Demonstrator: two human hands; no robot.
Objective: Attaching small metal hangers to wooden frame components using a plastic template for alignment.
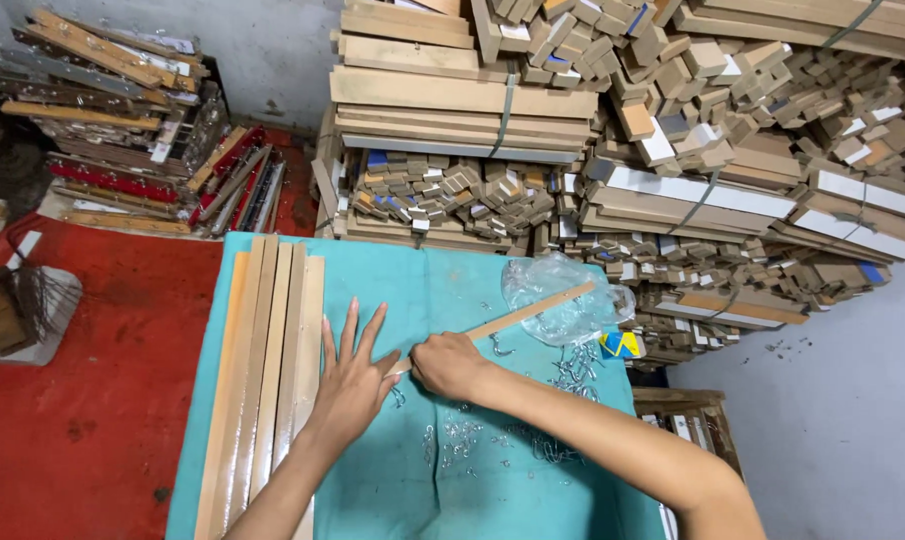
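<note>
On the far left, a heap of wooden pieces with red strips (138, 140) is lying on the red floor (83, 400). On the teal table cover (443, 280), a row of long wooden slats (268, 370) is lying side by side along the left edge. The left hand (353, 385) is resting flat with fingers spread, its heel touching the rightmost slat. Just beside it, the right hand (451, 365) is closing into a fist around the near end of a thin wooden strip (528, 313), which is slanting up and to the right over a clear plastic bag (563, 295). The strip appears light, stiff and easily snapped; holding it near its end or middle seems sound. Small metal hooks (493, 440) are lying scattered near the right forearm. A small yellow and blue packet (621, 345) is sitting at the table's right edge. Behind, strapped bundles of wooden mouldings (673, 150) are standing stacked, some with white or blue faces.
</note>
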